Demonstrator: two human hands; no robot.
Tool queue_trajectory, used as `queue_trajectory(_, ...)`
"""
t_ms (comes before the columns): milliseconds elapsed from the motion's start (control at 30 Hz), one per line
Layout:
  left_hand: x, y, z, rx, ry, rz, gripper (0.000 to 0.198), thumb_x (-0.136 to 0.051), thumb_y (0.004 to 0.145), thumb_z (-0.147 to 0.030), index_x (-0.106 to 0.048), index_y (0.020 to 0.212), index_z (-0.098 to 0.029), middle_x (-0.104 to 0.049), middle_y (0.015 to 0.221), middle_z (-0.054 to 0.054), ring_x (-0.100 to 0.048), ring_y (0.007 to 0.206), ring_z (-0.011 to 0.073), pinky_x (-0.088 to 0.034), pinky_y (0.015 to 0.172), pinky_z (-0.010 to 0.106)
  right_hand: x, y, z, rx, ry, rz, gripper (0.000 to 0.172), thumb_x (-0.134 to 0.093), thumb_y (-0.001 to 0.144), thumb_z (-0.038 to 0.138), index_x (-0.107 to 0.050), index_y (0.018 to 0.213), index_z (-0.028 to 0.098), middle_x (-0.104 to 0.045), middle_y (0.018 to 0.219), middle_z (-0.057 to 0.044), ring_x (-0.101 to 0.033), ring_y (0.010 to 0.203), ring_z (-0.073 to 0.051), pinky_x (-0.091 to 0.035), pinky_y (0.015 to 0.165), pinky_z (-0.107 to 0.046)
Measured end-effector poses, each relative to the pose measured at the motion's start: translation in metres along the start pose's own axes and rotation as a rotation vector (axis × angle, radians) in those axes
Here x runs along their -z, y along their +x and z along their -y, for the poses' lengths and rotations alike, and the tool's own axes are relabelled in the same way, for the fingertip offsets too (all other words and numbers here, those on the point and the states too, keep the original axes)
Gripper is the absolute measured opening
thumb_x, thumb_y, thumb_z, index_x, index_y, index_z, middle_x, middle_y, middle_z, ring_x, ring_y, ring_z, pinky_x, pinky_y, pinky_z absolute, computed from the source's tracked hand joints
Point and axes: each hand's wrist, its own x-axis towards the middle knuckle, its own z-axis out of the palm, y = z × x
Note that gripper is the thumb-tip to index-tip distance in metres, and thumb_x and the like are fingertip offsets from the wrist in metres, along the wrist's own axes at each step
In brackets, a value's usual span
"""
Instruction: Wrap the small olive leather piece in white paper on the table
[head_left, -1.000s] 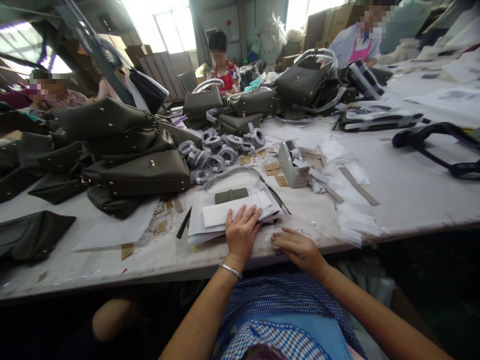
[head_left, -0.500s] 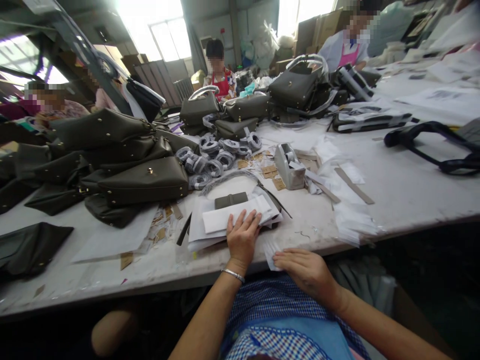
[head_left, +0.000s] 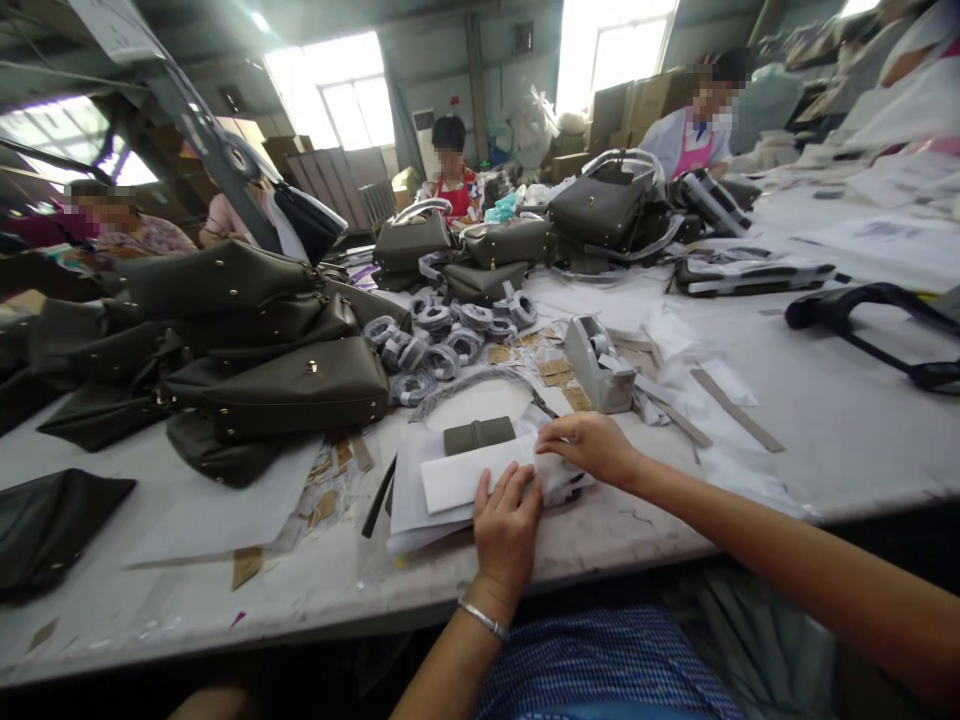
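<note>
Paper [head_left: 457, 478] under left hand [head_left: 508, 527]

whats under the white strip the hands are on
The white strip lies on a stack of white sheets, pinned by the left hand and the right hand. A dark green piece pokes out behind it. Whatever lies deeper in the stack is covered.

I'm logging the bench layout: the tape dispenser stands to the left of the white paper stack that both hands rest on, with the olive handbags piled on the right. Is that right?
Not quite. In the head view the tape dispenser stands to the right of the white paper stack, and the olive handbags are piled on the left. The left hand and right hand do rest on the stack.
</note>
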Motion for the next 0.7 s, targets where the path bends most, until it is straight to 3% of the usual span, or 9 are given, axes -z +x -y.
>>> queue_trajectory(133,-0.001,0.001,0.001,0.025,-0.041,-0.006,0.024,-0.056,0.095,-0.02,-0.063,0.118,-0.026,-0.071,0.12,0.005,-0.064,0.117,0.0225,-0.042,0.111,0.049,-0.016,0.013,-0.015,0.071,0.119,0.093,0.007,-0.079,0.081,0.029,-0.077,0.074,0.027,-0.076,0.093,-0.001,-0.069,0.089,-0.019,-0.055,0.08,-0.03)
queue_trajectory(267,-0.002,0.0,0.003,0.045,-0.082,-0.001,0.024,-0.055,0.095,-0.018,-0.06,0.118,-0.024,-0.071,0.119,0.005,-0.064,0.117,0.0218,-0.045,0.109,0.046,-0.015,0.016,-0.017,0.119,0.241,0.157,0.014,-0.072,0.087,0.035,-0.079,0.081,0.024,-0.073,0.086,-0.002,-0.068,0.08,-0.015,-0.055,0.075,-0.026)
queue_trajectory(467,-0.004,0.0,0.003,0.054,-0.078,-0.037,0.024,-0.052,0.096,-0.018,-0.059,0.118,-0.024,-0.072,0.115,0.005,-0.065,0.115,0.0208,-0.048,0.106,0.042,-0.001,0.016,-0.008,0.054,0.482,0.177,0.018,-0.069,0.091,0.038,-0.08,0.087,0.024,-0.07,0.084,-0.004,-0.066,0.077,-0.015,-0.054,0.072,-0.026)
queue_trajectory(700,-0.002,0.002,0.002,0.054,-0.069,-0.048,0.022,-0.055,0.094,-0.017,-0.06,0.115,-0.022,-0.073,0.113,0.003,-0.066,0.113,0.0189,-0.048,0.104,0.039,-0.003,0.016,-0.01,-0.136,0.407,0.245,0.022,-0.072,0.086,0.029,-0.077,0.106,0.026,-0.066,0.077,0.0,-0.063,0.072,-0.015,-0.049,0.071,-0.026)
